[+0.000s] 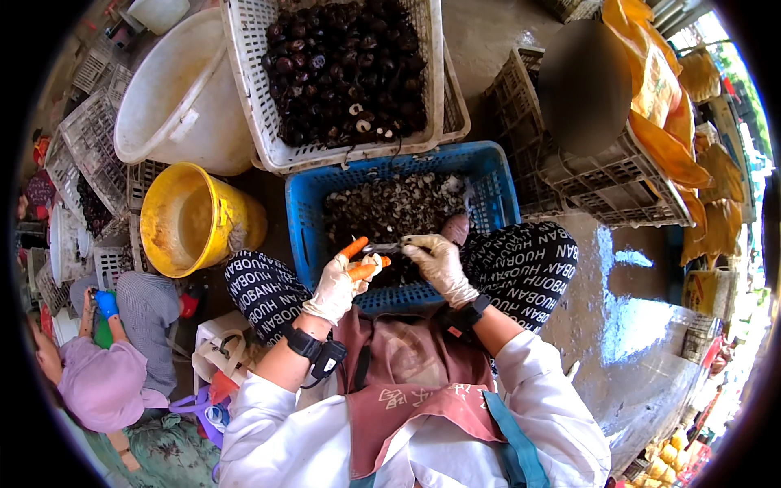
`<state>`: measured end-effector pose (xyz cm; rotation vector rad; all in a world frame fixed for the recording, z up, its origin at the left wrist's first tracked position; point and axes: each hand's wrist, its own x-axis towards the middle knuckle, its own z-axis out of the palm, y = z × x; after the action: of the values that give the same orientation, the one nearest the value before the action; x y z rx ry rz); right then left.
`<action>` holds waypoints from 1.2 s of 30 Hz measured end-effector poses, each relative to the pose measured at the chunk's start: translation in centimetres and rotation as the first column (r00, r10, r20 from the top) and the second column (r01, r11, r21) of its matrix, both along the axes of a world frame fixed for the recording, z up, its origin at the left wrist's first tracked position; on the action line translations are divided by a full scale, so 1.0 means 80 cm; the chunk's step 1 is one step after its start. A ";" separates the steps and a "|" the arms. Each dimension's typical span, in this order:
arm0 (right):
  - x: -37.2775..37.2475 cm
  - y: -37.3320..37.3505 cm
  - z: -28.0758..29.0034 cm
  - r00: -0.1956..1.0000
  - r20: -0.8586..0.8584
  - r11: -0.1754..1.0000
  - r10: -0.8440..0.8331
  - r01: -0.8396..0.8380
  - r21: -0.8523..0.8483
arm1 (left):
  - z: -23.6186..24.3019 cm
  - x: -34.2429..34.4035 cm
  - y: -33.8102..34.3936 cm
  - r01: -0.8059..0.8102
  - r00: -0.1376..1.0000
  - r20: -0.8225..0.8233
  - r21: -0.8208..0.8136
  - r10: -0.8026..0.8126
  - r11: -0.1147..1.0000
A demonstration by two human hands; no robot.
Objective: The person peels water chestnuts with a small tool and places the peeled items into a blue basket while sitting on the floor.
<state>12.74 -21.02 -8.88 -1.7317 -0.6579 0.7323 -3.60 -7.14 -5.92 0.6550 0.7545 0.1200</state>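
Observation:
My left hand (336, 286), in a pale glove, is closed around a hand tool (355, 247) with two orange grips and a narrow metal head; I cannot tell whether it is pliers or shears. The metal reaches toward my right hand (439, 264), also gloved, whose fingers are pinched together near its tip. What those fingers hold is too small to make out. Both hands are over the near part of a blue basket (303, 163), which holds dark and whitish bits (382, 203). Beside the right hand lies a pinkish rounded thing (455, 229).
Beyond the blue basket, a white crate (248, 89) holds many dark round pieces (346, 73). A yellow bucket (213, 224) and a large white tub (183, 98) stand left. Dark crates (606, 183) are at the right. Another person (110, 366) sits at the lower left.

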 end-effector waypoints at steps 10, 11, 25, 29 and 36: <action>-0.007 0.007 0.037 0.903 0.417 0.994 0.106 -0.106 -0.023 | -0.004 0.004 -0.010 -0.028 0.991 -0.130 0.081 0.039 0.996; -0.015 0.006 0.041 0.901 0.418 0.992 0.118 -0.129 -0.002 | 0.000 0.007 -0.012 -0.008 0.992 -0.123 0.113 0.022 0.994; -0.002 -0.020 -0.011 0.992 0.024 0.921 0.124 -0.106 -0.376 | 0.023 0.006 -0.003 0.001 0.987 0.160 -0.134 0.020 0.991; -0.001 -0.016 -0.047 0.927 -0.362 0.974 -0.093 0.009 -0.225 | 0.008 0.001 0.004 0.027 0.972 0.229 -0.337 0.054 0.941; 0.008 -0.010 -0.042 0.866 -0.494 0.993 -0.073 0.016 -0.118 | 0.012 0.013 0.066 -0.027 0.977 0.171 -0.484 0.125 0.874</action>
<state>13.39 -21.82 -12.20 -1.5552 -0.2198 1.1493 -2.58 -1.85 -4.97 0.1330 0.5852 0.0644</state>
